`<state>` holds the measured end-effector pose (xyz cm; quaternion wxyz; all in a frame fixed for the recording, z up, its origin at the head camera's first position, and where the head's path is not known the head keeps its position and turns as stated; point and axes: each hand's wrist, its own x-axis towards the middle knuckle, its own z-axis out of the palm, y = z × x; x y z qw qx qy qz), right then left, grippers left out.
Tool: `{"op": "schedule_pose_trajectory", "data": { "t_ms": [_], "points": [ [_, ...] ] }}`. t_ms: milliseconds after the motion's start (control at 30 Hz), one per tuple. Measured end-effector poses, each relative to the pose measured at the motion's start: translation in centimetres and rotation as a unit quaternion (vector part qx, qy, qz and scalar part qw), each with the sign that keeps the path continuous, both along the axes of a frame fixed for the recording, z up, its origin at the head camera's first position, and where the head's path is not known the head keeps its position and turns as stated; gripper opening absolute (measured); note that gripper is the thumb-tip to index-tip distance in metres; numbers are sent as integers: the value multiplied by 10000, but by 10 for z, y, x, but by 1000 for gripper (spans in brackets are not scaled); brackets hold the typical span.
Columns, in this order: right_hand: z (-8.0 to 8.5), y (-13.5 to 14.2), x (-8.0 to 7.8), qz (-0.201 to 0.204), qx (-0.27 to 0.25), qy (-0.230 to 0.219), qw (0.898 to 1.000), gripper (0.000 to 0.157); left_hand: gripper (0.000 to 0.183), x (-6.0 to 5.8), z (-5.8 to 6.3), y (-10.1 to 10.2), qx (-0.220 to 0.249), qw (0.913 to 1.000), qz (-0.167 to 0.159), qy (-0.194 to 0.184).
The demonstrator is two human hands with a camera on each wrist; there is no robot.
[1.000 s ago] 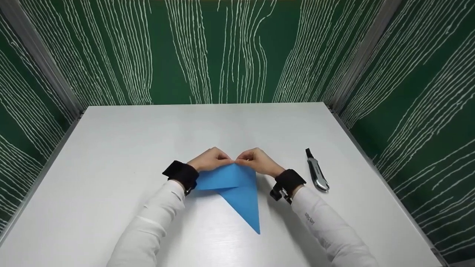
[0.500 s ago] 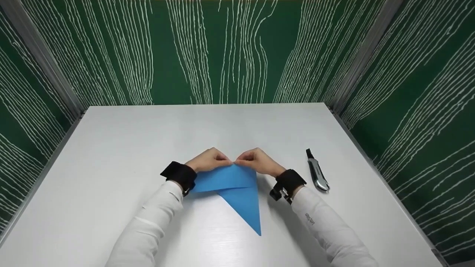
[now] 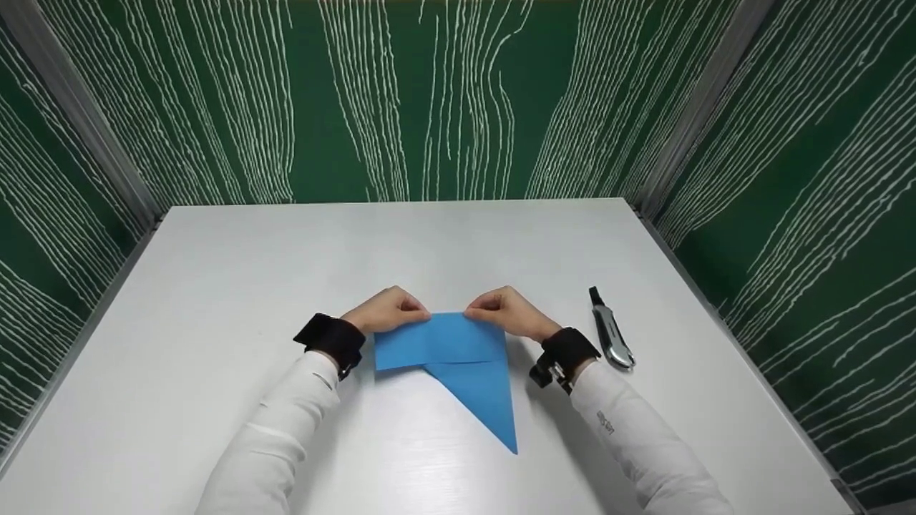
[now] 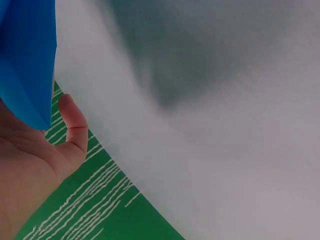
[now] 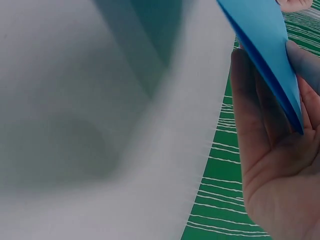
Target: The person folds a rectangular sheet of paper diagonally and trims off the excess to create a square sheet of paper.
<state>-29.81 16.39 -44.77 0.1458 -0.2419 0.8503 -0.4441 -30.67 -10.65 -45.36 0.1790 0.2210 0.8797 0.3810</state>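
A folded sheet of blue paper [image 3: 465, 340] hangs between my hands, its top edge straight and a pointed flap reaching down at the right. My left hand [image 3: 390, 310] pinches the top edge left of the middle, thumb in front. Farther right along that edge, my right hand [image 3: 509, 312] pinches it between thumb and fingers. In the left wrist view the blue paper [image 4: 30, 55] covers part of the left hand [image 4: 37, 160]. The right wrist view shows the paper [image 5: 265, 45] between the thumb and the fingers of the right hand [image 5: 280, 170].
A grey and black utility knife [image 3: 612, 336] lies on the white table [image 3: 236, 272], right of my right hand. Green walls [image 3: 458, 100] with white wavy lines stand behind the table and at both sides.
Both hands met at the middle of the paper's top edge before. Now they have slid apart along it, left hand leftward and right hand rightward, and more of the edge shows between them.
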Motion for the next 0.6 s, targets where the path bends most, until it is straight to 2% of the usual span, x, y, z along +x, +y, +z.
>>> {"op": "schedule_pose_trajectory", "data": {
  "t_ms": [100,200,367,600],
  "points": [
    [11,-1,8,58,-46,-25,10000,25,28,1,-2,-3,1,10000,-16,24],
    [13,-2,10,78,-62,-64,9999,25,27,2,-3,-5,38,10000,-43,47],
    [11,-1,8,139,-88,-96,9998,25,28,1,-5,-8,43,9999,-114,95],
    [8,7,6,-30,-51,-123,9999,23,28,3,-4,-16,-78,9999,10,127]
  ]
}}
